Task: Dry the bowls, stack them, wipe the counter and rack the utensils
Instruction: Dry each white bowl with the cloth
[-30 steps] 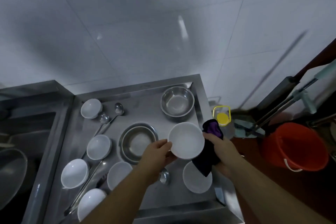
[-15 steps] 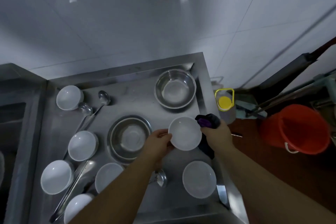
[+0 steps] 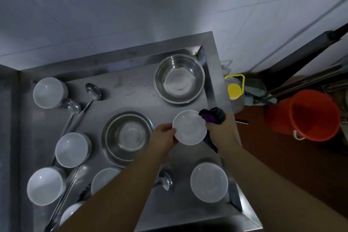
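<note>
Where the left forearm crosses the steel counter (image 3: 135,88), it hides part of a white bowl (image 3: 102,180) and a ladle (image 3: 163,181). Above the counter, the left hand (image 3: 163,137) pinches the held bowl's (image 3: 189,128) left rim; the right hand (image 3: 219,131) clutches a dark purple cloth (image 3: 212,116) against its right rim.

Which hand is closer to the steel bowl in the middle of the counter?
Left. The left hand sits just beside the middle steel bowl's right rim, holding the white bowl; the right hand is beyond that white bowl.
</note>
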A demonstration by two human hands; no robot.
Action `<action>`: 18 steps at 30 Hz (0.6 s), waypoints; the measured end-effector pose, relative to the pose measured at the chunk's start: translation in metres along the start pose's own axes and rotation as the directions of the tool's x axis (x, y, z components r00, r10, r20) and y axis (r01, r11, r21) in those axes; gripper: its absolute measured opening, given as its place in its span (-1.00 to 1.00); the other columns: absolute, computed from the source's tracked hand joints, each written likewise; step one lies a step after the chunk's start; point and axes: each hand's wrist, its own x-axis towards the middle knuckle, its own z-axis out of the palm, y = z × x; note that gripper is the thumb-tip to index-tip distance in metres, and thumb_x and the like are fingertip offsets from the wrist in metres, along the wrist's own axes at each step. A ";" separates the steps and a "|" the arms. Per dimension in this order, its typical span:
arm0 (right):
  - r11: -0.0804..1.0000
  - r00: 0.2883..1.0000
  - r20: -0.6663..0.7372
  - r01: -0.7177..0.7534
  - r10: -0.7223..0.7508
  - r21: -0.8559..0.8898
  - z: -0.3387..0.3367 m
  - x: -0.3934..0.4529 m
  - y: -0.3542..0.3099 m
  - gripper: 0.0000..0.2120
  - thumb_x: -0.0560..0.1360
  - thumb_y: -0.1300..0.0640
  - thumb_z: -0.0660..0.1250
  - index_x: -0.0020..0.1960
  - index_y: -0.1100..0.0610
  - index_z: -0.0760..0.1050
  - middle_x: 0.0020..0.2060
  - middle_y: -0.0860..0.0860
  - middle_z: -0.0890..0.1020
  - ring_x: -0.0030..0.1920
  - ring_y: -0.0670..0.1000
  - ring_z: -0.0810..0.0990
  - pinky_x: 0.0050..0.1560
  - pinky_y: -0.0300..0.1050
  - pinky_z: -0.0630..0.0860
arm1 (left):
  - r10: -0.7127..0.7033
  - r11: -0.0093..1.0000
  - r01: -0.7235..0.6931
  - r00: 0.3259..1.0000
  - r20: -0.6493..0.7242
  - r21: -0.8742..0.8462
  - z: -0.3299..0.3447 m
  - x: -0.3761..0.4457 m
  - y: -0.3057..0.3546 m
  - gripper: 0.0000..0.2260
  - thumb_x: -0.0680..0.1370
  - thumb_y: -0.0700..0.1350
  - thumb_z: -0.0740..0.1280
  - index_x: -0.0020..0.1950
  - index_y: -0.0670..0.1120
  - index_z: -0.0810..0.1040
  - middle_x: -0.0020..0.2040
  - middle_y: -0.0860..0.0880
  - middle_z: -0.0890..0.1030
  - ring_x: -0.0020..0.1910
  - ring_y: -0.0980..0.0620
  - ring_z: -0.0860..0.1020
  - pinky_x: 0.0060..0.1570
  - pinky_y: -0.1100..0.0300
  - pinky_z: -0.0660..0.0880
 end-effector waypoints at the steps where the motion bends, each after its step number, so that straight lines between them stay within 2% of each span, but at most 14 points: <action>1: 1.000 1.000 -0.008 -0.014 0.014 -0.002 0.001 0.001 0.002 -0.68 0.45 0.36 0.43 -0.16 0.11 0.30 -0.37 0.00 0.35 -0.34 0.01 0.37 -0.32 -0.07 0.31 | -0.004 1.000 0.004 1.000 -0.008 -0.001 0.000 0.002 -0.002 -0.88 0.66 -0.30 0.34 0.11 -0.10 0.61 0.14 -0.21 0.68 0.15 -0.20 0.68 0.10 -0.05 0.68; 4: 1.000 0.999 -0.045 -0.011 0.011 -0.009 0.004 -0.002 0.003 -0.78 0.43 0.30 0.46 -0.06 0.21 0.41 -0.33 0.03 0.46 -0.30 0.05 0.48 -0.31 -0.08 0.39 | 0.000 1.000 0.001 1.000 -0.021 0.013 0.001 0.004 -0.006 -0.82 0.65 -0.27 0.35 0.24 -0.13 0.61 0.17 -0.19 0.68 0.15 -0.18 0.68 0.10 -0.03 0.68; 7: 1.000 0.999 -0.054 -0.003 0.004 0.014 0.000 -0.010 0.003 -0.74 0.42 0.24 0.51 0.04 0.20 0.50 -0.24 0.07 0.56 -0.18 0.10 0.61 -0.24 -0.06 0.50 | 0.006 0.996 -0.001 0.999 -0.049 0.094 0.001 0.002 -0.010 -0.74 0.64 -0.22 0.38 0.33 -0.15 0.57 0.17 -0.17 0.67 0.14 -0.17 0.68 0.14 -0.06 0.68; 8: 0.999 0.999 -0.052 0.006 -0.004 0.035 -0.003 -0.013 0.005 -0.72 0.43 0.23 0.53 0.04 0.18 0.50 -0.23 0.06 0.56 -0.19 0.06 0.61 -0.29 -0.13 0.51 | 0.016 0.989 -0.005 0.997 -0.070 0.148 0.000 0.000 -0.012 -0.76 0.61 -0.21 0.41 0.28 -0.16 0.59 0.12 -0.16 0.68 0.08 -0.14 0.69 0.11 -0.05 0.69; 10: 0.998 0.998 -0.048 0.035 -0.033 0.042 -0.010 -0.022 0.009 -0.71 0.41 0.16 0.58 -0.01 0.08 0.49 -0.24 -0.01 0.57 -0.31 -0.17 0.58 -0.46 -0.37 0.42 | 0.059 0.960 -0.027 0.993 -0.105 0.280 -0.003 -0.009 -0.015 -0.88 0.52 -0.21 0.47 0.04 -0.18 0.71 -0.10 -0.13 0.74 -0.17 -0.04 0.70 -0.11 0.10 0.68; 12: 0.997 0.996 -0.053 0.072 -0.071 0.012 -0.020 -0.032 0.017 -0.72 0.33 0.02 0.57 -0.08 -0.09 0.50 -0.26 -0.16 0.60 -0.34 -0.33 0.56 -0.44 -0.40 0.39 | 0.090 0.913 -0.054 0.993 -0.071 0.405 -0.005 -0.019 -0.022 -0.94 0.49 -0.16 0.49 -0.14 -0.13 0.75 -0.29 -0.06 0.71 -0.34 0.03 0.62 -0.25 0.18 0.55; 13: 0.997 0.996 -0.050 0.074 -0.074 0.000 -0.025 -0.037 0.022 -0.73 0.27 -0.06 0.52 -0.11 -0.12 0.50 -0.26 -0.21 0.62 -0.31 -0.36 0.56 -0.38 -0.39 0.40 | 0.097 0.877 -0.071 0.995 -0.030 0.474 -0.004 -0.026 -0.027 -0.92 0.50 -0.15 0.47 -0.13 -0.13 0.75 -0.34 -0.03 0.68 -0.35 0.04 0.59 -0.25 0.18 0.52; 14: 0.998 0.997 -0.044 0.065 -0.066 -0.015 -0.030 -0.042 0.027 -0.69 0.21 -0.14 0.48 -0.10 -0.16 0.50 -0.24 -0.24 0.62 -0.26 -0.35 0.57 -0.31 -0.35 0.42 | 0.106 0.820 -0.099 0.994 0.020 0.564 -0.003 -0.033 -0.033 -0.90 0.52 -0.14 0.44 -0.08 -0.12 0.74 -0.34 -0.01 0.67 -0.32 0.03 0.59 -0.22 0.17 0.52; 15: 0.998 0.998 -0.035 0.053 -0.054 -0.037 -0.036 -0.046 0.034 -0.65 0.17 -0.20 0.43 -0.08 -0.19 0.49 -0.19 -0.23 0.63 -0.21 -0.30 0.58 -0.25 -0.28 0.45 | 0.117 0.742 -0.139 0.990 0.077 0.656 0.000 -0.041 -0.038 -0.88 0.53 -0.14 0.41 -0.02 -0.11 0.73 -0.25 -0.03 0.70 -0.24 0.01 0.61 -0.15 0.15 0.54; 17: 0.995 0.999 -0.010 0.045 -0.046 -0.085 -0.045 -0.053 0.048 -0.65 0.20 -0.22 0.41 -0.05 -0.23 0.45 -0.14 -0.18 0.62 -0.14 -0.16 0.60 -0.20 -0.10 0.50 | 0.131 0.600 -0.213 0.977 0.167 0.771 0.006 -0.055 -0.054 -0.78 0.55 -0.11 0.40 0.18 -0.07 0.69 0.09 -0.08 0.73 0.03 -0.05 0.64 0.06 0.11 0.53; 18: 0.994 0.999 -0.007 0.050 -0.051 -0.101 -0.050 -0.056 0.056 -0.68 0.24 -0.17 0.43 -0.05 -0.22 0.43 -0.14 -0.16 0.62 -0.13 -0.10 0.61 -0.18 -0.07 0.51 | 0.134 0.567 -0.237 0.972 0.196 0.789 0.010 -0.061 -0.063 -0.68 0.56 -0.08 0.40 0.31 -0.07 0.63 0.23 -0.09 0.68 0.17 -0.08 0.63 0.15 0.10 0.51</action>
